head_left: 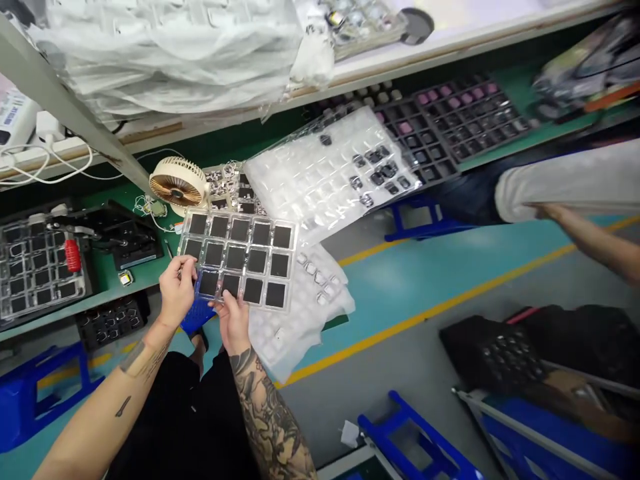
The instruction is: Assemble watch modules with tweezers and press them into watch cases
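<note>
A clear plastic tray (267, 254) with dark square pieces in its pockets is held tilted over my lap. My left hand (178, 288) is closed on its lower left corner. Along the near edge, my right hand (233, 323) grips the same tray, thumb on top and fingers underneath. Just beyond the tray stand a small cream fan (179, 184) and another tray holding small dark parts and wires. White bubbled plastic sheets (310, 180) with several dark pieces lie to the right, partly behind the tray.
At the left are a press with a red handle (73, 255) and a filled tray (43, 290). Black compartment trays (440, 133) line the bench at the right. A co-worker's arm (593, 237) is at the far right. Blue stools (415, 437) stand on the floor.
</note>
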`<state>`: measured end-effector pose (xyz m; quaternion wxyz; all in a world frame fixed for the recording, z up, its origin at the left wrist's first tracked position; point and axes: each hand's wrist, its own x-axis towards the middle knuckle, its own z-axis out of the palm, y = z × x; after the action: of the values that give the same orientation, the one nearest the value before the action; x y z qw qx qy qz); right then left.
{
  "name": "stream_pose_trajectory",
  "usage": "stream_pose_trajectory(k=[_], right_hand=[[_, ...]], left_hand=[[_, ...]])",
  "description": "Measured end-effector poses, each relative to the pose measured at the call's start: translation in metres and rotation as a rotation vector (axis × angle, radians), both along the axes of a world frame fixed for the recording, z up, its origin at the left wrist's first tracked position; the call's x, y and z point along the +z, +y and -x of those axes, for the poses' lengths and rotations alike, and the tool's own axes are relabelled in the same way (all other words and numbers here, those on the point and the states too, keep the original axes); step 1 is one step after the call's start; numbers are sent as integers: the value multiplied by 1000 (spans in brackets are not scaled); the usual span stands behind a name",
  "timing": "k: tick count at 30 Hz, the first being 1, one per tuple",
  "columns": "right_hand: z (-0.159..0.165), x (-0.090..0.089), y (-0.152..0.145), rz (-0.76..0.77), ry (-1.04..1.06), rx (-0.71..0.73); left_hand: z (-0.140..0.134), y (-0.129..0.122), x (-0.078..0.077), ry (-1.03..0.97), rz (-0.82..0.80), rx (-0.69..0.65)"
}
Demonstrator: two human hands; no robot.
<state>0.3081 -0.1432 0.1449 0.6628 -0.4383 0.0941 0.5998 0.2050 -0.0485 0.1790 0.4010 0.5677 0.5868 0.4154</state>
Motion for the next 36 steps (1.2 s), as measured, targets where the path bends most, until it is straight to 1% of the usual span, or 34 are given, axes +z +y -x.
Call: stream_pose_trajectory(k=[3, 6, 10, 13, 17, 19, 22, 27, 32, 34, 36], right_hand=[[11, 3, -5, 11, -41, -37], [28, 5, -12, 26, -71, -81], [59, 5, -22, 60, -54, -107], [84, -2, -28, 82, -35, -127], [110, -13, -38, 96, -37, -140], [122, -13, -43, 94, -52, -136], [140, -10, -51, 90, -80, -136], [164, -4, -65, 94, -89, -147], [174, -2, -75, 86, -73, -158], [173, -1, -80, 72, -76, -156], [169, 1, -88, 56, -83, -143]], left_hand=[[14, -5, 1, 61, -53, -79], [26, -13, -1, 49, -98, -154], [51, -22, -7, -4, -111, -137], [81, -26, -10, -77, -85, -125], [124, -28, -13, -230, -28, -95], [142, -29, -14, -301, 1, -91], [163, -34, -14, -375, 52, -121], [183, -47, -11, -470, 98, -134], [195, -59, -1, -577, 135, -111], [200, -62, 1, -584, 143, -62], [205, -62, 0, -573, 166, 18]])
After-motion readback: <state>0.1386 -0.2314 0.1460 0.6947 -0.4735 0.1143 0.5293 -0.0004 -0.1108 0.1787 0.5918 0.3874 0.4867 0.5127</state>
